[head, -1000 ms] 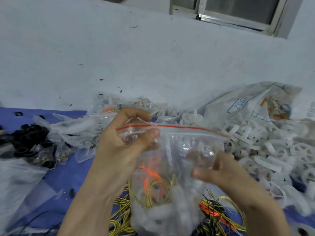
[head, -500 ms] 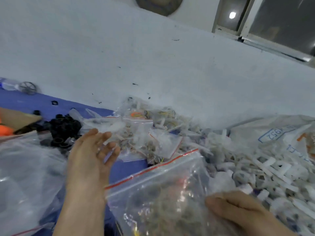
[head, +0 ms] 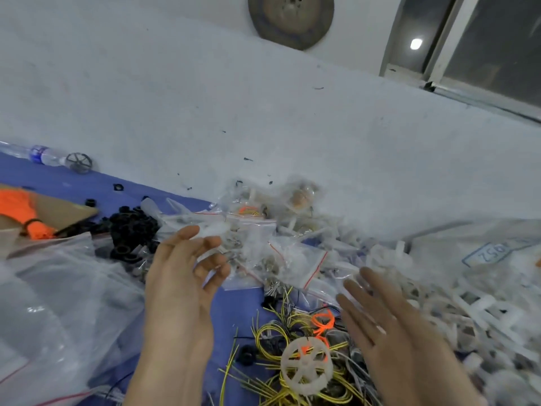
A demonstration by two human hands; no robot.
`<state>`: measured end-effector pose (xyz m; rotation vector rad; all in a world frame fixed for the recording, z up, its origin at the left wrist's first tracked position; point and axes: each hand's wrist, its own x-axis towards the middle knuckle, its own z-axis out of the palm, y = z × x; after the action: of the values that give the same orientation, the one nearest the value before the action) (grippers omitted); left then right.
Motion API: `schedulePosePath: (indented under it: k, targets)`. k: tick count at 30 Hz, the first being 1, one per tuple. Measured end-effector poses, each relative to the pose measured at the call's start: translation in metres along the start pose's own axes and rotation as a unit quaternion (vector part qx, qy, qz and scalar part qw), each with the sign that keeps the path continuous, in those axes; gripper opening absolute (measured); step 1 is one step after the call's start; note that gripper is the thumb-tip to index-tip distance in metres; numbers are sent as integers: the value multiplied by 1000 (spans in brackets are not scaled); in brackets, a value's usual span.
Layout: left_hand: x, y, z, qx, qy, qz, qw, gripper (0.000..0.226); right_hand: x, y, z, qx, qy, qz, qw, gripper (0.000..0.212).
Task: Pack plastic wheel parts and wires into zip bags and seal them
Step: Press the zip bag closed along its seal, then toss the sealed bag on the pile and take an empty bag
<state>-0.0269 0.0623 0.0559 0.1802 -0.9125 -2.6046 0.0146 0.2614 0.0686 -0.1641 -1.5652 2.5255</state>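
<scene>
Both hands hover with nothing in them over the blue table [head: 243, 306]. My left hand [head: 183, 276] has loose fingers just left of a heap of filled zip bags [head: 263, 247] with red seal strips. My right hand [head: 377, 320] is spread flat and blurred, above a tangle of yellow and orange wires [head: 281, 326]. A white spoked plastic wheel [head: 306, 366] lies on the wires. A large pile of white wheel parts [head: 456, 303] fills the right side.
Clear plastic bags [head: 58, 312] cover the left foreground. Black rings [head: 128, 232] lie heaped beyond them, next to cardboard [head: 64, 212] with orange cord [head: 17, 203]. A water bottle [head: 38, 155] and a grey wheel [head: 79, 162] lie by the white wall [head: 205, 98].
The filled zip bag that both hands held is out of my hands; I cannot tell where it lies. Both hands have opened. The view has tilted up and left.
</scene>
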Motion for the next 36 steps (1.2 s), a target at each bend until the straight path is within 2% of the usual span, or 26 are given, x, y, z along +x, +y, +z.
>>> schedulePosePath:
  k: [2,4,6,8,10,11,12,13,14,15,18,20,21,22,25,27,29,31,32,33,34,35,36]
  targets:
    - [-8,0,9,19,-25,-6,999,14,-6,-1,-7,-52,-39,16,998,53]
    - [-22,-2,22,55,-81,-21,995,14,-11,-4,-8,-152,-85,7,985,46]
    - [-40,-7,36,127,-166,-32,977,13,-12,-1,-8,-306,-126,0,943,34]
    - [-56,-19,42,268,-266,-42,925,13,-8,7,-12,-448,-168,4,878,23]
    - [-58,-35,30,456,-330,-29,826,10,-4,13,-22,-553,-220,22,803,25]
    - [-53,-43,16,555,-342,-6,758,20,-4,13,-25,-589,-243,37,770,24]
    - [-42,-48,-3,654,-338,21,676,33,-6,11,-26,-604,-254,53,754,26]
    - [-28,-47,-25,744,-310,38,591,45,-8,7,-25,-601,-257,58,755,37]
    - [-13,-42,-49,811,-266,42,520,53,-7,6,-27,-593,-255,53,761,50]
    - [2,-35,-73,855,-212,29,473,58,-7,4,-27,-587,-256,41,767,58]
    - [34,-10,-133,915,-57,-14,399,57,-10,2,-24,-563,-272,19,780,61]
    - [44,-2,-159,937,-42,6,347,46,-14,4,-22,-557,-292,23,777,60]
    - [47,1,-166,938,-52,22,343,43,-16,5,-22,-558,-298,28,774,59]
    - [49,4,-169,929,-63,35,363,41,-17,6,-21,-558,-300,28,773,57]
    - [58,16,-163,877,-82,66,469,49,-15,7,-23,-561,-288,19,775,45]
    - [61,22,-155,861,-95,69,495,52,-14,8,-25,-562,-281,19,777,37]
    - [62,23,-151,846,-127,61,514,46,-13,9,-27,-563,-277,21,778,35]
    - [60,27,-151,815,-165,93,547,36,-12,10,-27,-562,-272,23,781,32]
    - [60,32,-152,814,-153,143,542,33,-12,10,-27,-560,-269,24,783,31]
    - [64,38,-153,839,-102,201,496,33,-11,11,-27,-559,-268,23,784,30]
    - [68,45,-155,876,-28,232,421,37,-11,11,-28,-559,-269,24,784,29]
    - [71,53,-157,906,41,211,364,43,-10,11,-28,-559,-270,25,784,28]
    - [75,62,-160,922,92,143,348,48,-10,12,-27,-558,-271,28,784,27]
